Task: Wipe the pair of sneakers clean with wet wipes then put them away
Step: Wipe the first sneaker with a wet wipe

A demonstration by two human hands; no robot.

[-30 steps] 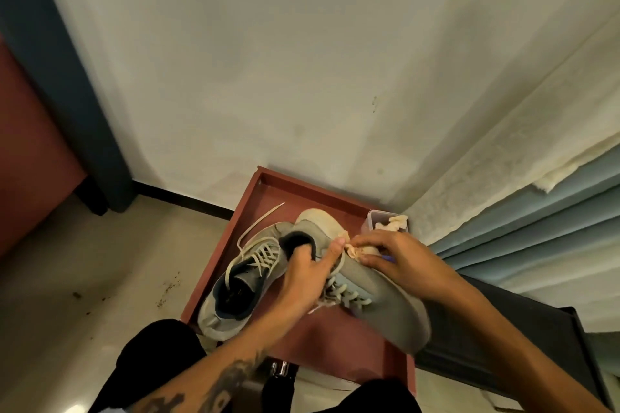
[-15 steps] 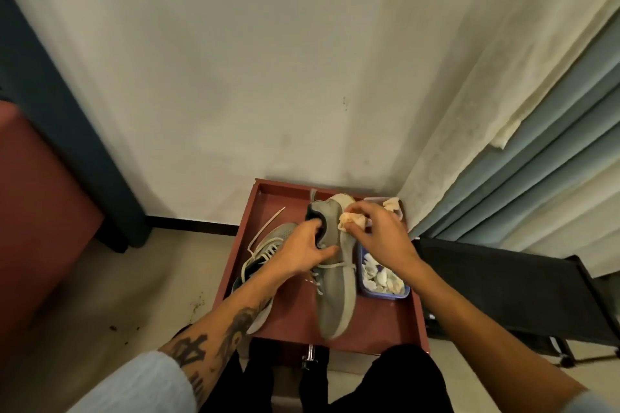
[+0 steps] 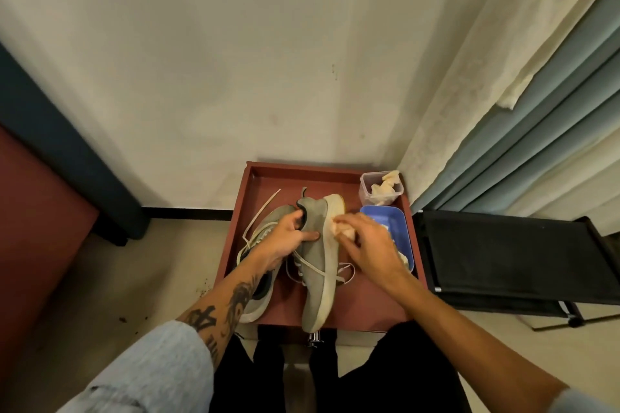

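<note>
No text, brand or number can be read anywhere. The dark tattoo [image 3: 218, 312] on the left forearm [image 3: 255, 275] has shapes that look like letters, but they cannot be made out. The grey sneaker [image 3: 317, 265] shows no legible logo or label.

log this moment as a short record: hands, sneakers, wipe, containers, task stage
left hand: grips held sneaker at the collar
right hand: presses wipe against its sole edge
held sneaker: heel away, toe toward the person, above red tray
other sneaker: lies in tray, left side, laces loose
blue tub: right of tray, partly behind right hand
clear tub: far right corner, wipes inside
stage: wiping; neither sneaker put away
</note>
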